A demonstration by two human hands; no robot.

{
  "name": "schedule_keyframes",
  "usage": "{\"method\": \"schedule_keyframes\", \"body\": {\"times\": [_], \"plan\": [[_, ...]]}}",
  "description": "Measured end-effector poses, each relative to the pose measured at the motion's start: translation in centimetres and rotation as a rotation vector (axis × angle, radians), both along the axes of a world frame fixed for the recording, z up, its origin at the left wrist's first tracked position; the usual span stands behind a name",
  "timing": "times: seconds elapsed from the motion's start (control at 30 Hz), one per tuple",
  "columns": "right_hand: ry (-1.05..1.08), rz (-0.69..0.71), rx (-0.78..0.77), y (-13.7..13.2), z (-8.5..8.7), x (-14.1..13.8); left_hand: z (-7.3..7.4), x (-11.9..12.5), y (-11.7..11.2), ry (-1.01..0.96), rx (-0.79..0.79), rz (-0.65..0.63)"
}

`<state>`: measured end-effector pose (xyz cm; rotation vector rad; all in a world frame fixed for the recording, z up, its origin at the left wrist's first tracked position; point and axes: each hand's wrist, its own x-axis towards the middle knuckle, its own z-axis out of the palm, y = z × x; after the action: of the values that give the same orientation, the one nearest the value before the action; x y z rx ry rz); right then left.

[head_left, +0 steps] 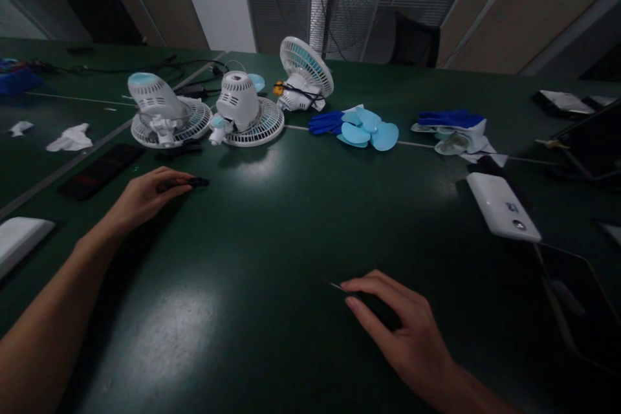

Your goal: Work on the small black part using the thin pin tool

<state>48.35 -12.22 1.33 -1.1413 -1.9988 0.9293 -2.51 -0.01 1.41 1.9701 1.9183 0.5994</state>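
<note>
My left hand (145, 197) is closed, pinching a small black piece (198, 182) on the green tabletop, beside a dark flat slab (101, 171). Its exact kind is hard to make out. Near the front, my right hand (395, 323) wraps round the dark handle of a screwdriver (373, 307), whose thin metal shaft points to the left. Beyond my left hand, two white fan heads lie grille-down: one fan (158, 110) at the left and another fan (242, 113) beside it. A third fan (305, 74) stands tilted behind them.
Light-blue fan blades (369, 129) lie beside blue gloves (325, 122) mid-table. More gloves (451, 126) are to the right. A white box-like device (503, 206) and a dark tablet-like panel (577, 297) lie at the right. Crumpled tissue (71, 138) and black cables (167, 66) are at the left.
</note>
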Motion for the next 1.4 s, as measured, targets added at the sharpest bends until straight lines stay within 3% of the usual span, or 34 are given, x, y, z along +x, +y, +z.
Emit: {"method": "schedule_keyframes", "body": {"times": [0.17,0.4,0.87,1.1,1.4], "plan": [[-0.018,0.003,-0.025,0.0,-0.1,0.0,0.7,-1.2,-0.2,0.015,-0.077,0.090],[-0.005,-0.008,-0.014,-0.1,-0.1,-0.1,0.4,-2.0,-0.1,0.052,-0.116,0.171],[-0.014,-0.004,0.006,0.0,-0.1,-0.1,0.5,-1.0,-0.5,-0.012,-0.011,0.286],[-0.014,0.000,-0.018,-0.1,-0.3,0.0,1.5,0.7,-1.1,-0.219,0.054,0.327],[-0.022,0.003,-0.009,0.0,-0.2,-0.1,1.8,2.5,-1.3,-0.351,0.074,0.404]]}}
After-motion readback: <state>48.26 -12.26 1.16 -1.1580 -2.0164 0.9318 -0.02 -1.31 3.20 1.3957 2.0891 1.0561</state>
